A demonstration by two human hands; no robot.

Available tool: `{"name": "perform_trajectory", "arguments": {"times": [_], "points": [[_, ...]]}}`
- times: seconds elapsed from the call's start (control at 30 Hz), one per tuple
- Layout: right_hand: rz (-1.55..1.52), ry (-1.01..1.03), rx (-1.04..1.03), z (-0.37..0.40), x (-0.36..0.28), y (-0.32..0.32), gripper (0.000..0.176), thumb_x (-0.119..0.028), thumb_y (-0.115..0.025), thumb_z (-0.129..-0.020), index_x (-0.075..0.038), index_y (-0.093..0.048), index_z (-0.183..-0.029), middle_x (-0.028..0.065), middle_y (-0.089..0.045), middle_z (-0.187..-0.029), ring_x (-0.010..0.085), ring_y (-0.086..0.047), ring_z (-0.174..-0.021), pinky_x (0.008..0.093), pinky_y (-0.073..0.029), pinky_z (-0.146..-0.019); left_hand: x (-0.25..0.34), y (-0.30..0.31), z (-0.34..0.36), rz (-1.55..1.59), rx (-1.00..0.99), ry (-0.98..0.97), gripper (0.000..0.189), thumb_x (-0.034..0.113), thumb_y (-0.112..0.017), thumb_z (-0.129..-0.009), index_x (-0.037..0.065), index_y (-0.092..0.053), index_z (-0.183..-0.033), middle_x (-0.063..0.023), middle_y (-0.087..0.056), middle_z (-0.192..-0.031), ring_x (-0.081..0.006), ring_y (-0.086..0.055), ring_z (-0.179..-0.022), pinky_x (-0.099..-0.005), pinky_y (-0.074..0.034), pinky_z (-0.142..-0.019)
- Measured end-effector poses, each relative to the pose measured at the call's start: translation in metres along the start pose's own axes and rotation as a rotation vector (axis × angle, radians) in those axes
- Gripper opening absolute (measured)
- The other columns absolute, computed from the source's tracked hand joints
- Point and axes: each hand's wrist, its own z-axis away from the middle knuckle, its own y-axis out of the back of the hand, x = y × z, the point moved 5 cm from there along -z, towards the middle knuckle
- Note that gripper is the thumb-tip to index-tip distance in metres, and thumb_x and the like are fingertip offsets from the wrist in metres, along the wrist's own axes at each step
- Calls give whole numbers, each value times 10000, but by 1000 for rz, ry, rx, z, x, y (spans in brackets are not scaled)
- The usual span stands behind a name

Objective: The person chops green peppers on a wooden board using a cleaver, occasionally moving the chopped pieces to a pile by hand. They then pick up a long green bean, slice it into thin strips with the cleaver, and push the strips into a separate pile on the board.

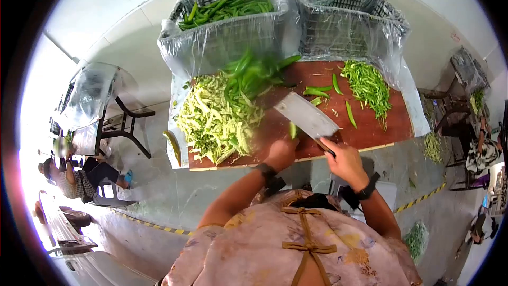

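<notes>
Head view: I log the right hand closed around the handle of a cleaver, its broad blade angled over the red-brown board. The left hand is blurred at the board's near edge, just beside a green pepper piece; I cannot tell how far its fingers are open. Far left, a plastic-lined crate holds long green peppers; beside it stands a second plastic-lined crate. On the board: pale green shreds left, a blurred pepper heap behind them, and sliced green strips right.
</notes>
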Motion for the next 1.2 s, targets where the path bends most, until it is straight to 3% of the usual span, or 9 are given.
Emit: {"name": "perform_trajectory", "arguments": {"times": [0.17, 0.23, 0.43, 0.67, 0.8, 1.0, 1.13, 1.17, 1.2], "points": [[-33, -255, -54, 75, 81, 12, 469, -156, -619, -780, -168, -579, -1248, 190, -622, -770, 390, -601, -700, 483, -473, -624, -1, -8, -37, -71, -92, 19, 102, 113, -554, -774, 61, -611, -840, -168, -599, -854, -352, -613, -755, -455, -505, -650], [-69, -239, 5, 96, 97, 15, 467, -157, -622, -776, -151, -584, -1241, 192, -625, -776, 391, -601, -704, 476, -476, -627, 17, 15, -56, 256, 214, 53, 109, 99, -561, -759, 46, -603, -844, -161, -602, -870, -364, -605, -776, -453, -506, -689], [-63, -299, 6, 121, 109, 17, 434, -38, -651, -730, -56, -620, -1162, 195, -651, -1035, 353, -645, -897, 386, -523, -752, 54, 30, -133, 290, 440, -249, 231, 91, -566, -743, 76, -646, -959, -144, -606, -940, -364, -591, -834, -451, -497, -742], [37, -250, 13, 129, 115, 10, 463, -44, -668, -702, -110, -624, -1159, 188, -664, -895, 359, -640, -757, 415, -514, -648, -57, 55, -128, -601, 370, 259, 171, 173, -564, -762, 121, -642, -905, -56, -590, -939, -252, -537, -966, -414, -418, -822], [22, -270, 0, 125, 112, 9, 528, -73, -689, -696, -114, -582, -1212, 195, -657, -848, 372, -629, -730, 432, -505, -631, -116, 72, -117, -620, 288, 440, 211, 204, -562, -781, 136, -648, -962, -49, -613, -1021, -228, -533, -1007, -404, -403, -835], [-73, -529, -67, 112, 108, 9, 630, -124, -724, -690, -77, -508, -1280, 246, -641, -939, 393, -629, -809, 432, -514, -677, -101, 95, -104, -628, 317, 286, 193, 125, -503, -815, 110, -654, -935, -80, -608, -943, -268, -547, -951, -413, -417, -802], [-577, -509, 40, 94, 103, -13, 617, -100, -714, -754, -7, -453, -1305, 141, -673, -921, 263, -657, -771, 357, -520, -700, -84, 111, -106, -455, 472, 168, 216, 104, -528, -799, 90, -653, -975, -96, -602, -927, -275, -556, -927, -412, -426, -794], [-577, -222, 165, 76, 92, -14, 506, -77, -649, -827, 17, -465, -1289, 54, -629, -813, 158, -589, -663, 304, -494, -614, -79, 114, -105, -359, 527, 138, 241, 92, -547, -788, 75, -649, -1006, -106, -600, -924, -290, -564, -908, -415, -438, -783], [-580, -228, 171, 62, 81, -9, 506, -77, -649, -827, 17, -465, -1289, 54, -629, -813, 158, -589, -663, 304, -494, -614, -74, 117, -102, -263, 582, 109, 271, 81, -567, -778, 59, -645, -1037, -117, -598, -921, -305, -572, -889, -418, -449, -772]]}}
